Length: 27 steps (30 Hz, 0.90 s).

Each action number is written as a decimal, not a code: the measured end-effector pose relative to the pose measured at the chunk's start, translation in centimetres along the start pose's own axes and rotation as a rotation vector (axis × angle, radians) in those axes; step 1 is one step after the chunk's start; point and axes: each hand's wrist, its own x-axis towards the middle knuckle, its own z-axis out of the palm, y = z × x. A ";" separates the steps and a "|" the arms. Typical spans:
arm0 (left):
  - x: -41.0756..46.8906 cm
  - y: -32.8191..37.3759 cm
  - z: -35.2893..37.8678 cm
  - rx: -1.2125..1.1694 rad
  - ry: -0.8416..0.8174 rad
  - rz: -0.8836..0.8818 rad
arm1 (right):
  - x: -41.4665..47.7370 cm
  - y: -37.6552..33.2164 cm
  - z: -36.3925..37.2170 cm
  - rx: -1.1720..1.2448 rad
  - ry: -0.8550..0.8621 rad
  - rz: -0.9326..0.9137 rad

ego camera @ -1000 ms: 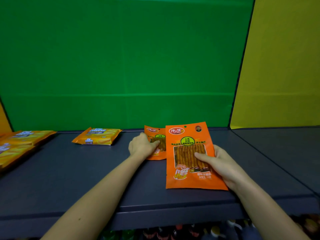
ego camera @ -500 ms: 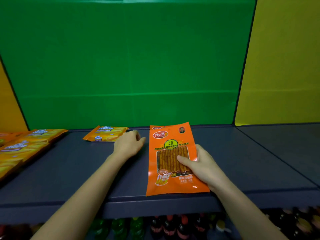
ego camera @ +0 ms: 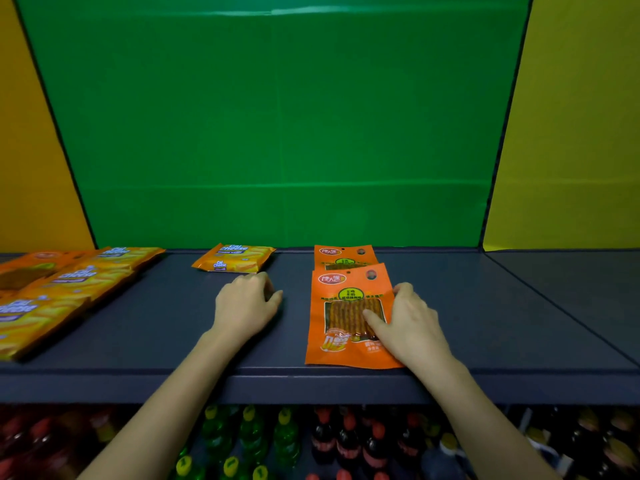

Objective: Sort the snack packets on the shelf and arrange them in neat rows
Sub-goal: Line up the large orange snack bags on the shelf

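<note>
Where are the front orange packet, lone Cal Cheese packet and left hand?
front orange packet (ego camera: 341, 317): head view, left side of its clear window.
lone Cal Cheese packet (ego camera: 234, 258): head view, middle of its face.
left hand (ego camera: 244, 304): head view, back of the hand.

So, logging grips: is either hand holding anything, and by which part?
The right hand holds the front orange packet by its right edge; left hand holds nothing.

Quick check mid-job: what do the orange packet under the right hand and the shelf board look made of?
The front orange packet looks like thin plastic film with a glossy print: it has a clear window showing the sticks inside and a faint sheen. The shelf board looks matte, dark grey-blue, without glare; painted metal or laminate, I cannot tell which.
</note>
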 end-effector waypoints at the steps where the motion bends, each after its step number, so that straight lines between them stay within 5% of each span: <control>1: -0.3 -0.1 -0.1 0.009 0.011 0.004 | -0.2 0.0 -0.1 -0.051 0.008 -0.014; 7: -2.4 -0.9 -1.1 0.067 0.067 -0.002 | -0.7 -0.1 -1.5 -0.315 0.114 -0.141; 17: -10.8 -8.6 -9.0 0.183 0.290 -0.141 | -1.6 -9.0 1.1 -0.087 0.095 -0.594; 27: -24.8 -22.1 -18.7 0.382 0.261 -0.475 | -10.0 -22.8 9.2 0.046 -0.090 -0.871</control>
